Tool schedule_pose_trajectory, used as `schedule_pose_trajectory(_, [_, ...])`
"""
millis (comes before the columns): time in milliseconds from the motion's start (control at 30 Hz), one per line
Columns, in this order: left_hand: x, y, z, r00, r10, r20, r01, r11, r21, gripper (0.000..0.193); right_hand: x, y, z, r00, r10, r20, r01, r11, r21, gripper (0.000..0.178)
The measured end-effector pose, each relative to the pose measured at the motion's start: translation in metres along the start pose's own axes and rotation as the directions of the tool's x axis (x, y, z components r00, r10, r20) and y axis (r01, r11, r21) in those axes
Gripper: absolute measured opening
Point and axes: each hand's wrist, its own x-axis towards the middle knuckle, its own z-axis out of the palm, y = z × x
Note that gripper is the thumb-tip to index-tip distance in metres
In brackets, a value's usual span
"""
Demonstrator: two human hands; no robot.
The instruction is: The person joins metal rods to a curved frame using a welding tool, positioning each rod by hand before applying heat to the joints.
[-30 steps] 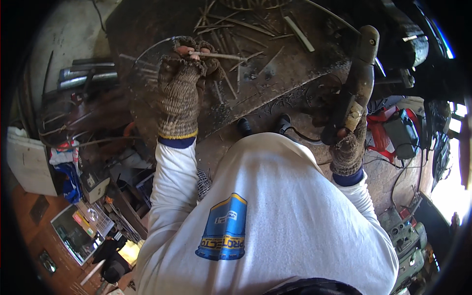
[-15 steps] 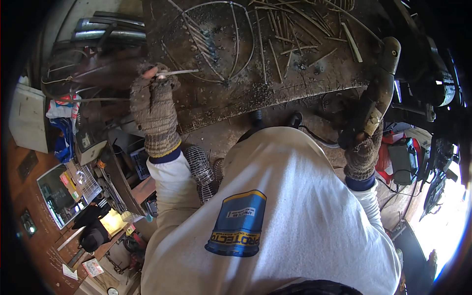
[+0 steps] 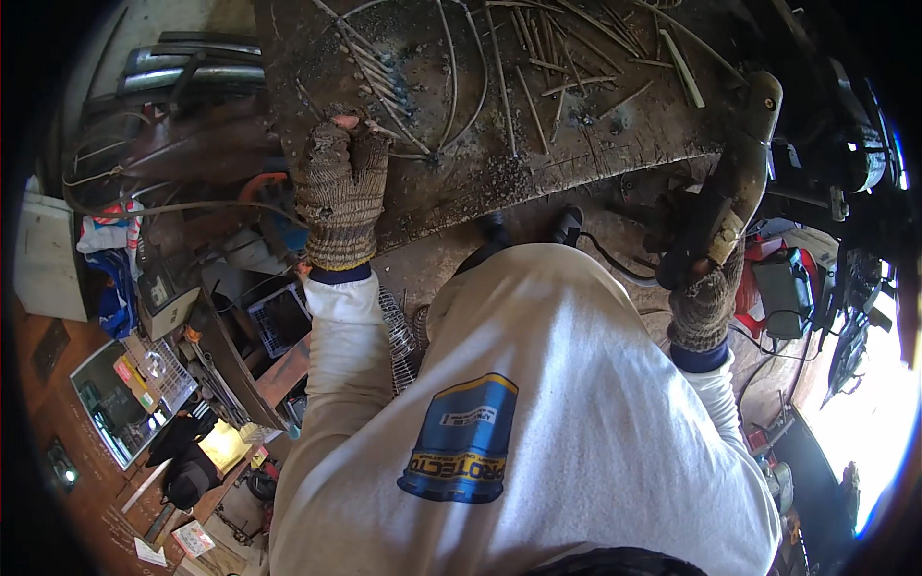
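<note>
My left hand [image 3: 341, 197], in a worn brown knit glove, is over the near left edge of the dark, rough bench [image 3: 403, 206]. Its fingers are pinched on a short thin rod [image 3: 381, 130], of which only a stub shows. Just beyond lies a frame of bent rods [image 3: 449, 72], a curved outline with a row of short bars [image 3: 379, 77] along one straight side. My gloved right hand [image 3: 701, 298] is closed around a welding electrode holder [image 3: 754, 134] at the bench's right end. A long thin electrode [image 3: 696, 36] reaches from its head toward the far side.
Several loose thin rods [image 3: 567, 58] and a pale flat strip [image 3: 681, 69] lie on the far bench. Metal tubes [image 3: 192, 67] are stacked at left. A coiled wire mesh [image 3: 396, 336] stands below my left forearm. A cable [image 3: 615, 259] hangs near my right hand.
My left hand has moved right, closer to the rod frame, and the rod in it now shows less of its length. My right hand keeps its hold on the electrode holder.
</note>
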Motion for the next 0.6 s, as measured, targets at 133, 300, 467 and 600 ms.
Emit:
schedule_pose_trajectory(133, [0.008,0.008,-0.003,0.993,0.117,0.013,-0.118,0.985,0.124,0.025,0.001,-0.002,-0.004,0.998,0.063,0.013,-0.063,0.997,-0.040,0.080])
schedule_pose_trajectory(300, [0.011,0.024,-0.018,0.991,0.111,0.076,-0.107,0.993,-0.049,0.035,0.003,-0.004,0.002,0.999,0.041,0.036,-0.040,0.998,-0.040,0.082])
schedule_pose_trajectory(467, [0.017,0.047,-0.050,0.958,-0.276,-0.073,0.221,0.880,-0.421,0.020,0.009,-0.002,0.000,0.999,-0.025,0.043,0.026,0.999,-0.035,0.088])
schedule_pose_trajectory(600, [-0.018,0.036,-0.068,0.988,-0.148,0.053,0.150,0.988,-0.037,0.014,0.009,-0.007,0.004,1.000,-0.008,0.002,0.008,0.999,-0.036,0.092])
